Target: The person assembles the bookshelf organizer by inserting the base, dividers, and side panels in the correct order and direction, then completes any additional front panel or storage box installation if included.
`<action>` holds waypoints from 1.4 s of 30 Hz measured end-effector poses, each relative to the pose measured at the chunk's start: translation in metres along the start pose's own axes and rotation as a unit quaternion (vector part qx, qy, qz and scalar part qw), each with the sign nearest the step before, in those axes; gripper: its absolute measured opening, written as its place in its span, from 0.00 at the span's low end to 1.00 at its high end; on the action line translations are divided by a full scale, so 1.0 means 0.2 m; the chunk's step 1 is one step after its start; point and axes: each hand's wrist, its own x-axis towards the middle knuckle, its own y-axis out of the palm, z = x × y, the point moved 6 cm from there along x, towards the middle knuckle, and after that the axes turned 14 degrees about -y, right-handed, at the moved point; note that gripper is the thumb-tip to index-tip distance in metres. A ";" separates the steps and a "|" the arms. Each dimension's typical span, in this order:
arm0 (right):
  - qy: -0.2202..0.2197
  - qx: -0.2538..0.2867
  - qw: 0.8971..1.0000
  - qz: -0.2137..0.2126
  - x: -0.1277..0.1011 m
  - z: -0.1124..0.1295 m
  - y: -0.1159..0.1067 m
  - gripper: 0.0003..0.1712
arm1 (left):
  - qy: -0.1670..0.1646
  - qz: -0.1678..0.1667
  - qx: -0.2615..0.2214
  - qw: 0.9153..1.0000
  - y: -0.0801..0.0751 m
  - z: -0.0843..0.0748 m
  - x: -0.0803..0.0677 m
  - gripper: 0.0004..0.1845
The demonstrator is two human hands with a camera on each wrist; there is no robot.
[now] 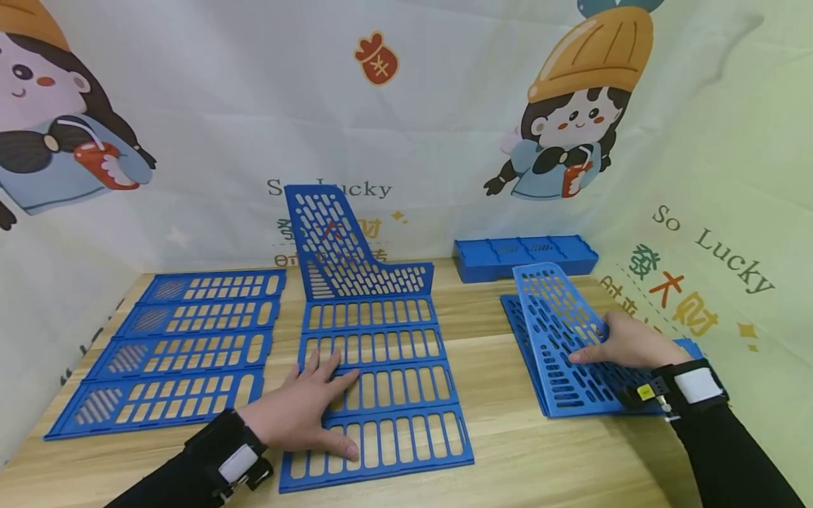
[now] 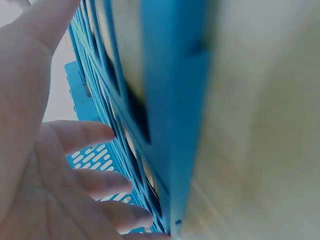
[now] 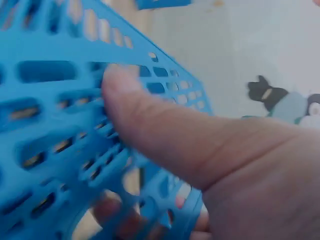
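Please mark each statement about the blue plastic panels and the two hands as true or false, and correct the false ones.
1. The left hand lies flat on the middle slotted panel. True.
2. The right hand holds nothing. False: it grips a perforated side panel, thumb on top, fingers underneath.
3. One side panel stands upright at the middle panel's far edge. True.
4. The blue tray lies at the table's near edge. False: it sits at the far edge, by the backdrop.

Blue slotted base panel (image 1: pixel 381 381) flat on table; blue perforated side panel (image 1: pixel 562 331) tilted up atop stack.
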 end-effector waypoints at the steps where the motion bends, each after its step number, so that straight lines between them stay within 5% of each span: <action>1: -0.008 0.013 1.000 0.003 0.00 0.01 -0.01 0.38 | 0.000 0.001 0.001 1.000 0.00 0.01 -0.02 0.67; 5: -0.062 0.059 0.996 -0.020 0.05 0.10 -0.07 0.36 | -0.007 0.001 0.001 1.000 0.01 0.03 -0.06 0.70; 9: -0.096 0.089 0.987 -0.093 0.16 0.24 -0.10 0.20 | -0.006 -0.004 0.004 1.000 0.00 0.03 -0.07 0.71; 14: -0.109 0.067 0.977 -0.172 0.34 0.40 -0.02 0.14 | -0.004 -0.008 0.019 1.000 0.00 0.02 -0.06 0.70; 20: -0.152 -0.003 0.964 -0.218 0.51 0.51 0.08 0.09 | 0.006 -0.017 0.030 0.999 0.01 0.02 -0.07 0.70; 25: -0.158 -0.009 0.967 -0.198 0.58 0.51 0.12 0.10 | -0.001 -0.010 0.025 1.000 0.02 0.04 -0.07 0.70; 35: -0.163 -0.064 0.981 -0.080 0.55 0.39 0.04 0.09 | -0.021 -0.007 0.018 1.000 -0.01 0.08 -0.08 0.71; 42: -0.187 -0.059 0.978 -0.072 0.59 0.45 0.10 0.10 | -0.014 -0.009 0.035 0.999 -0.01 0.07 -0.07 0.70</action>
